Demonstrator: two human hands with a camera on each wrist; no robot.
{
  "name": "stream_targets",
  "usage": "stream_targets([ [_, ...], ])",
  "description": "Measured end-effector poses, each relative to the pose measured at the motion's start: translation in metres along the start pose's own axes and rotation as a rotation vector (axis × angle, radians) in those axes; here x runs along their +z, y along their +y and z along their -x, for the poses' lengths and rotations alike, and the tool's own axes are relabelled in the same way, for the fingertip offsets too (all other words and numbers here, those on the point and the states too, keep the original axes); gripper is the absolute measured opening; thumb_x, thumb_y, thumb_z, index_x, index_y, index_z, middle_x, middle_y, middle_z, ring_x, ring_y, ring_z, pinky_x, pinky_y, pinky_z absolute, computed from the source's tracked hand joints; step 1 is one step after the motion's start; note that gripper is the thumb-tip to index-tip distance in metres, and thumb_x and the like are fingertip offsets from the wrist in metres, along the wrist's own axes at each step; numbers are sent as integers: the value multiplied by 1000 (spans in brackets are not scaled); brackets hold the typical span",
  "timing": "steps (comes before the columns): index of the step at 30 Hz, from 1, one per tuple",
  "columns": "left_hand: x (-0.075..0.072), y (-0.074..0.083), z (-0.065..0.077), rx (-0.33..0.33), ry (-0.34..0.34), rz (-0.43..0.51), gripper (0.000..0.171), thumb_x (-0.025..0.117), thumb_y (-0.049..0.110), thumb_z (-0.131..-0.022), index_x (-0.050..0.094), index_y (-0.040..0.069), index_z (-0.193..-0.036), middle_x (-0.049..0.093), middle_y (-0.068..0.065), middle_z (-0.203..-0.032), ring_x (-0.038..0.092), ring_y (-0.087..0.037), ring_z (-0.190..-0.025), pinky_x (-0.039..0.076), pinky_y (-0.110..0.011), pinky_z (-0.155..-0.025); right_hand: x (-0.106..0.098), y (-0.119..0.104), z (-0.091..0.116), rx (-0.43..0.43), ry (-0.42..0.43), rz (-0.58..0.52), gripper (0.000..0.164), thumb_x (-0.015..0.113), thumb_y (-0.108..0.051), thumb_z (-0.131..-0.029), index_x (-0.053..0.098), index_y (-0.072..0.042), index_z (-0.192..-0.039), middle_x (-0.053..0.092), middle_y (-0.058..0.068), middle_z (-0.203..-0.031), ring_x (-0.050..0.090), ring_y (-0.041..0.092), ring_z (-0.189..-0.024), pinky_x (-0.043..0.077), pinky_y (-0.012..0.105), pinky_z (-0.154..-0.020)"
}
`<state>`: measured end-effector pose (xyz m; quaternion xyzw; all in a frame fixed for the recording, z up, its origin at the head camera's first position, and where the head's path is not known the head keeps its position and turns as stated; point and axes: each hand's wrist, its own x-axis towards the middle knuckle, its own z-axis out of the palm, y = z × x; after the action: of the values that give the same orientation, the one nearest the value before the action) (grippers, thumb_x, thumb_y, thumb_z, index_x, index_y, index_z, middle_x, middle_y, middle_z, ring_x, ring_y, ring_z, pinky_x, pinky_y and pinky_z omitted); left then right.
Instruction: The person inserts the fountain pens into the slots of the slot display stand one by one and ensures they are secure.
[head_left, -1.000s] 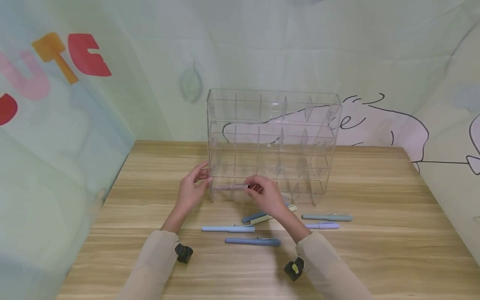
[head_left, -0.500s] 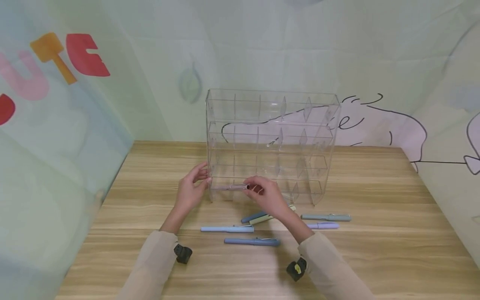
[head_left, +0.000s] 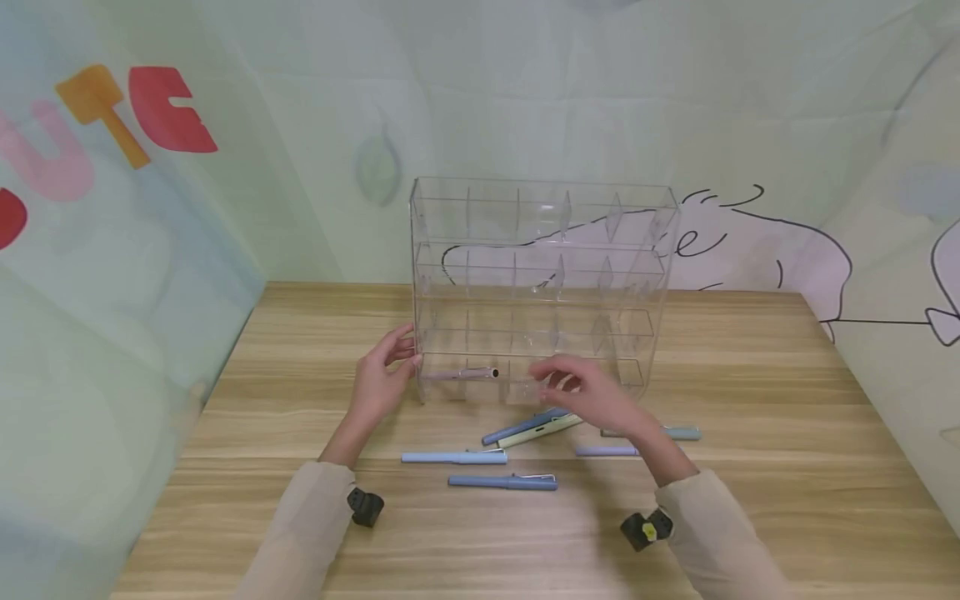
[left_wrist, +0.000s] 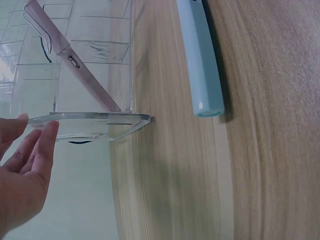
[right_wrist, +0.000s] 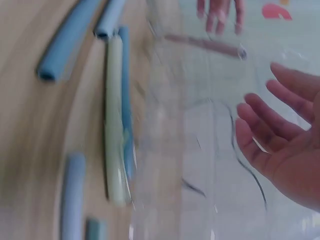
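Observation:
A pale pink pen (head_left: 468, 373) (left_wrist: 85, 72) lies slanted in the lowest left part of a clear acrylic rack (head_left: 543, 187), its cap end jutting toward the front. My left hand (head_left: 382, 385) (left_wrist: 22, 182) holds the rack's left side panel by thumb and fingertips, near the bottom. The right hand (head_left: 588, 392) (right_wrist: 285, 122) is in front of the lowest tier, fingers loosely bent and holding nothing. Below it, a dark blue pen (head_left: 521, 427) and a pale green pen (head_left: 536, 432) lie side by side on the table.
Closer in are a light blue pen (head_left: 453, 457) and a blue pen (head_left: 502, 482). A lavender pen (head_left: 603, 451) and a grey-green pen (head_left: 682, 433), both partly hidden by the right arm, lie at right. A printed cloth (head_left: 315, 125) hangs behind the table (head_left: 787, 500).
My right hand has let go of the pink pen and moved right, away from it. The pen stays in the rack. The left hand keeps its place at the side panel.

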<state>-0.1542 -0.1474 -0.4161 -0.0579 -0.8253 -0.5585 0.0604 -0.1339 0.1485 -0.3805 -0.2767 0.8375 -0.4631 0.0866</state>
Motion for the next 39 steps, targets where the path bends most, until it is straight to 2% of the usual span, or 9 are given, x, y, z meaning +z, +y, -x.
stream_targets([
  [7,0,0,0,-15,-1,-16,47,60,-4,-85,47,2,-129,59,-21,-115,57,-32,-103,55,-27,-77,-42,15,31,40,-114,57,24,66,-9,-84,62,-2,-106,61,10,-102,55,19,-88,53,29,-75],
  [12,0,-1,-1,-29,-6,-16,47,59,-4,-85,46,2,-130,58,-21,-116,57,-31,-103,55,-26,-77,-64,25,58,90,-134,121,24,67,-11,-83,62,-4,-105,61,3,-101,55,19,-88,53,27,-74],
  [17,0,-2,-1,-26,-5,-12,46,59,-3,-86,46,2,-130,58,-21,-116,57,-31,-103,55,-26,-77,-75,37,81,115,-130,140,24,68,-11,-82,63,-5,-104,62,5,-101,55,14,-87,53,26,-72],
  [23,-2,-2,0,-38,-13,-15,46,59,0,-87,46,4,-131,58,-20,-117,56,-31,-105,54,-26,-79,-67,61,104,110,-65,130,29,71,-14,-79,62,-2,-104,59,11,-102,54,20,-88,54,26,-70],
  [29,-1,-3,-1,-43,-19,-24,48,59,0,-86,45,4,-132,57,-20,-118,56,-31,-105,55,-28,-79,-46,84,120,64,92,210,30,74,-7,-73,65,-3,-100,59,5,-100,51,16,-90,50,27,-68],
  [36,-1,-1,0,-43,-20,-17,46,59,0,-87,45,4,-131,57,-20,-118,56,-31,-106,54,-27,-79,-34,93,130,133,201,268,30,76,-6,-70,67,-6,-98,60,4,-99,47,14,-91,43,26,-71],
  [39,0,0,-1,-38,-21,-12,46,58,0,-87,45,3,-131,57,-20,-118,56,-31,-106,54,-27,-80,-30,95,132,138,234,277,31,77,-5,-68,67,-7,-97,61,2,-97,47,15,-88,42,25,-71],
])
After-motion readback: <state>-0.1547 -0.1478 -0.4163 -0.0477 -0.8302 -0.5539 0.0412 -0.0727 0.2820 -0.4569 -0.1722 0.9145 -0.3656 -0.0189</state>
